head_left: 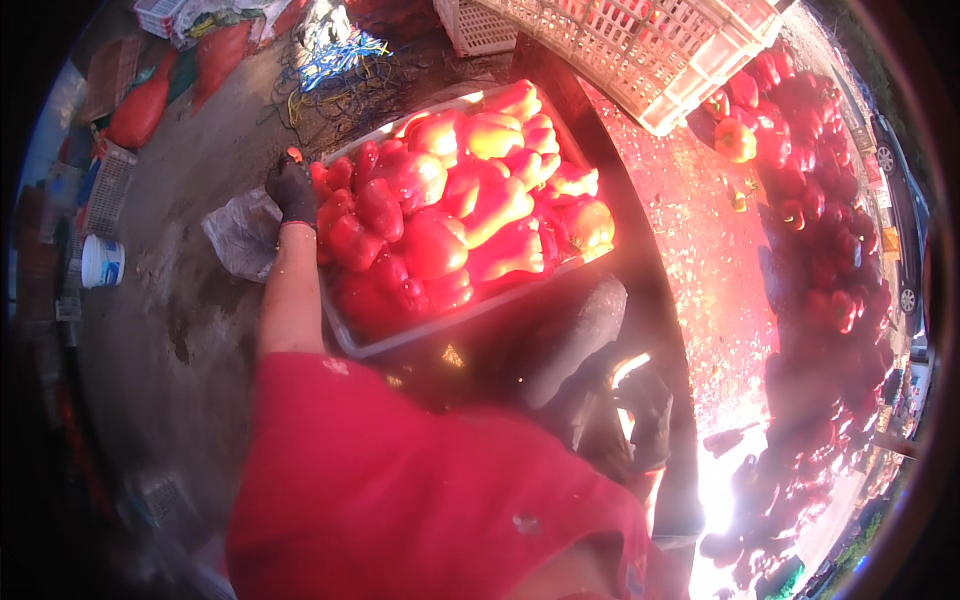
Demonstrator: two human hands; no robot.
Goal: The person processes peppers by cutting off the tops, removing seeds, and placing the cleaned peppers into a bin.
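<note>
Crate [350,345] of red peppers [460,215]: left hand [292,188] grips far-left rim; right hand [645,405] grip unclear.

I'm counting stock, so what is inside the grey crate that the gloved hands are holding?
The grey crate is heaped with red peppers, some yellowish. The left hand grips its left rim. Lower layers and the crate floor are covered.
</note>
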